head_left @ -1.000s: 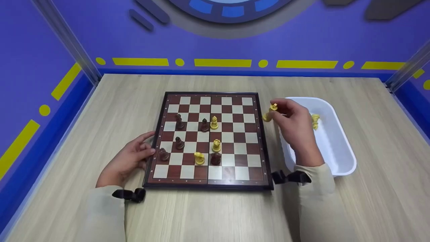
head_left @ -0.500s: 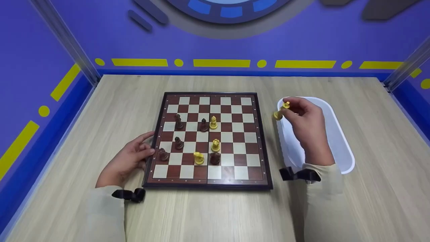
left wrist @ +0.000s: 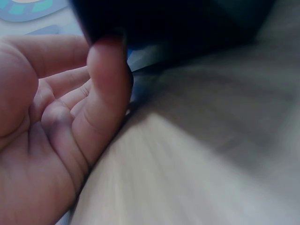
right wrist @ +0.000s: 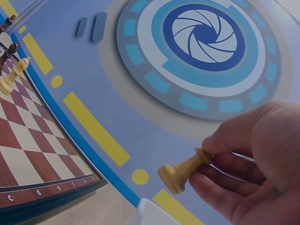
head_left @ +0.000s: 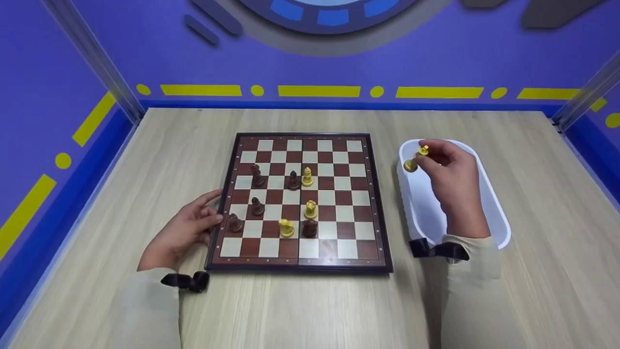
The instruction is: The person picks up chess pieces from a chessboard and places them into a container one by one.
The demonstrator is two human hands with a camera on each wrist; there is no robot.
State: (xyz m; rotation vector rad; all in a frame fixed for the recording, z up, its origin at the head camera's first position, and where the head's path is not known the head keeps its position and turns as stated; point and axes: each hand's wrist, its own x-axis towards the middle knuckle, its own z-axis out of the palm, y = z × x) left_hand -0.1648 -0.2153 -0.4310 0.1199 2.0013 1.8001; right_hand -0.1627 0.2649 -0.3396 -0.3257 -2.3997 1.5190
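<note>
Above the far left part of the white plastic tray [head_left: 501, 228], my right hand [head_left: 455, 182] pinches a yellow chess king [head_left: 410, 166] between thumb and fingers. The king tilts, its round base [right wrist: 171, 179] pointing left and its cross-topped head at the fingers. My left hand [head_left: 181, 232] rests at the left edge of the chessboard [head_left: 339, 249], thumb tip [left wrist: 107, 58] against the dark rim. On the board stand a yellow bishop [head_left: 307, 177], a yellow rook [head_left: 310, 210], a yellow knight [head_left: 286, 228] and several dark pieces, among them a dark knight [head_left: 310, 228].
The board lies mid-table, with the tray to its right on the wooden tabletop [head_left: 300, 310]. A blue-purple panel [head_left: 319, 63] with yellow dashes rises behind. More dark pieces, such as a bishop [head_left: 257, 207], stand on the board's left half.
My right hand has moved right with the king, from beside the board's right edge to over the tray. It now hides the yellow piece seen inside the tray earlier. The left hand has stayed put.
</note>
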